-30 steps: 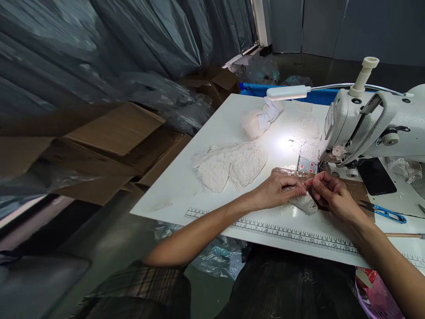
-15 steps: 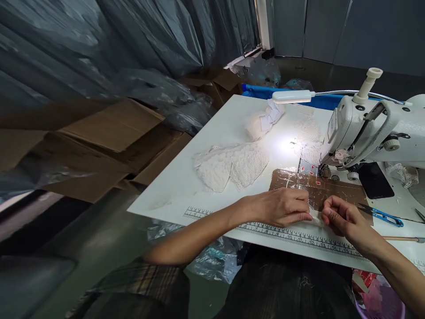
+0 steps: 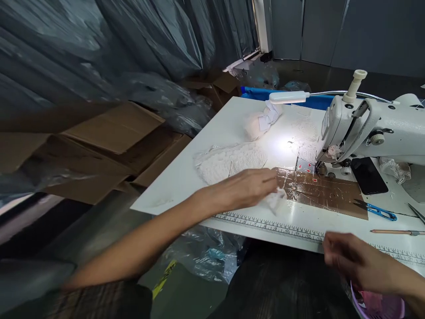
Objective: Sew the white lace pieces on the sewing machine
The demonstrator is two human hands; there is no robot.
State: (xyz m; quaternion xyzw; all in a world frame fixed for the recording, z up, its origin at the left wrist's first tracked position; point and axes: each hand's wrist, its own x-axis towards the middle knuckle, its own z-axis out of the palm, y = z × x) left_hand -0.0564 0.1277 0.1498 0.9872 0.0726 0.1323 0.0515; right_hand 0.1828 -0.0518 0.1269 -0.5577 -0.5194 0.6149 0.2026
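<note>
My left hand (image 3: 254, 188) is closed on a small piece of white lace fabric (image 3: 276, 198), which hangs below the fingers over the white table. The fabric is blurred by motion. Just beyond that hand lies a larger white lace piece (image 3: 229, 159), partly hidden behind it. My right hand (image 3: 347, 257) hovers at the front table edge, fingers curled in; whatever they hold, if anything, is hidden. Below it, a purple basket (image 3: 393, 309) contains pink and red scraps. A brown taped sheet (image 3: 332, 195) lies flat in front of the sewing machine (image 3: 372, 124).
Blue thread snips (image 3: 381, 212), a pencil (image 3: 392, 231) and a black phone (image 3: 369, 176) lie at the right. A ruler strip (image 3: 285, 229) runs along the front edge. A lamp (image 3: 288, 97) lights a bundled pale fabric (image 3: 257, 125). Cardboard boxes (image 3: 113, 128) stand left of the table.
My left hand has moved left with the white fabric. My right hand has drawn apart from it, back and down toward the table edge above the basket.
</note>
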